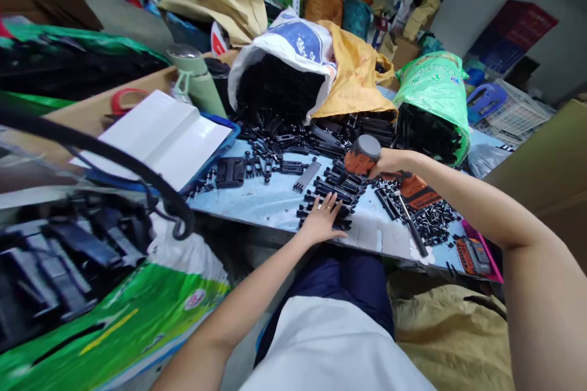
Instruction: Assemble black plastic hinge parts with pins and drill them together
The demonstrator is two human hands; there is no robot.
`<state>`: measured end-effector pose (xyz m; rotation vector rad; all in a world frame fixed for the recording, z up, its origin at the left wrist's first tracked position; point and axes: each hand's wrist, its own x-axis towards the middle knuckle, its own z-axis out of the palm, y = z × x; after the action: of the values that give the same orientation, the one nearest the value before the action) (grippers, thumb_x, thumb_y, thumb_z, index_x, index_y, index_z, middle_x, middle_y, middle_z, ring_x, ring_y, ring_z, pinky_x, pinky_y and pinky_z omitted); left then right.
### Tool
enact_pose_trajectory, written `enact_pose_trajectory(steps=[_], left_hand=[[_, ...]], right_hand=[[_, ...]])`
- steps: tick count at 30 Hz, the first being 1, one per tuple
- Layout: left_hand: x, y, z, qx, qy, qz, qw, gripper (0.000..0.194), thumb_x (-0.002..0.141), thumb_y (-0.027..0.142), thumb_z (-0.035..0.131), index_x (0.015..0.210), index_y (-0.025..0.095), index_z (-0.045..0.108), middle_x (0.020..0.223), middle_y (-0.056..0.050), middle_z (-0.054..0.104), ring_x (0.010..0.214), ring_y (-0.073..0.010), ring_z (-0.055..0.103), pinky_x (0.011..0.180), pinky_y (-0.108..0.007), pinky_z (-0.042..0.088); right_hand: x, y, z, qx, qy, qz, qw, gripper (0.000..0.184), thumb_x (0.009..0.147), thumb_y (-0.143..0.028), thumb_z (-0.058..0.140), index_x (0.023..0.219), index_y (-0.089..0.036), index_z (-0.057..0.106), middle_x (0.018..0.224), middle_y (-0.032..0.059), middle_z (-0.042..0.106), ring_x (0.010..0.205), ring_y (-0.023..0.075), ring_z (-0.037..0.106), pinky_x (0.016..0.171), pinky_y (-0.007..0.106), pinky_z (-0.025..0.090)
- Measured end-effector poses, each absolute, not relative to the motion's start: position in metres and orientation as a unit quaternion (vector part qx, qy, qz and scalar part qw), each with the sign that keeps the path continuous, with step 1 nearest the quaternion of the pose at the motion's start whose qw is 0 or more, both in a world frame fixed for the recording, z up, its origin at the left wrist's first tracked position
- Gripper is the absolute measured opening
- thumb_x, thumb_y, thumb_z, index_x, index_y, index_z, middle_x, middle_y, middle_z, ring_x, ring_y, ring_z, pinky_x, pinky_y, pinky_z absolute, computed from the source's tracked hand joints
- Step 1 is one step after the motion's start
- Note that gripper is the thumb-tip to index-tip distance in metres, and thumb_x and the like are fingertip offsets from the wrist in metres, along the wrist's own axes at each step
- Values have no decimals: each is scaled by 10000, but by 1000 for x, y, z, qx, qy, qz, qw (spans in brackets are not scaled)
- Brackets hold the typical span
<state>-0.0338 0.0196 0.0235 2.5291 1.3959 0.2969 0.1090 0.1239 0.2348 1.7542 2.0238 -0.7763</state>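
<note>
A thick, curved black strap [101, 149] hangs closest to my camera. Below it, my right hand [387, 160] has its fingers clamped round the handle of an orange-and-grey power driver [361, 157]; I'd keep that square to the slim black plastic bars [338, 190] and press evenly. My left hand [321, 220] lies with fingers spread apart on the bars' near end, best kept flat and clear of the tip. The bars lie in a row by the near edge of the pale-blue counter [247, 203], under the left fingers. I can't tell whether the tip touches them.
</note>
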Motion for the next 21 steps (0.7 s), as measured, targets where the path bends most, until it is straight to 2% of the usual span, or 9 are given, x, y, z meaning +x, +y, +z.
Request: enact_pose_trajectory(steps=[4,7,10,15,21], left_hand=[[-35,19,25,866,476,100,117,879,702,704,446,1380,161,307,1456,-149,273,1355,-313,201,1103,-500,132],[-33,18,26,863,482,92,119,871,709,703,440,1381,164,308,1461,-141,263,1357,-310,195,1105,-496,135],[-33,18,26,864,482,74,124,890,707,710,433,1389,157,286,1471,-146,228,1364,-307,169,1102,-502,135],[-34,19,28,865,483,54,124,928,678,707,476,1397,161,260,1478,-143,210,1368,-306,154,1101,-504,128],[-33,19,29,865,484,47,123,910,691,697,467,1391,147,276,1478,-151,206,1367,-315,150,1097,-502,133]], right_hand=[[134,154,229,662,691,-196,216,260,597,-278,726,783,-110,658,495,-30,532,455,106,488,457,220,409],[145,170,222,668,681,-177,241,274,593,-313,729,775,-116,671,582,-3,594,543,130,545,523,229,443],[150,178,216,652,691,-172,261,217,607,-269,713,762,-122,677,595,3,605,579,145,563,544,236,447],[145,166,219,634,693,-173,296,171,655,-247,656,715,-87,669,524,8,562,515,141,537,516,248,427],[137,138,227,620,706,-176,293,204,632,-268,664,731,-90,662,513,0,550,470,125,517,479,238,408]])
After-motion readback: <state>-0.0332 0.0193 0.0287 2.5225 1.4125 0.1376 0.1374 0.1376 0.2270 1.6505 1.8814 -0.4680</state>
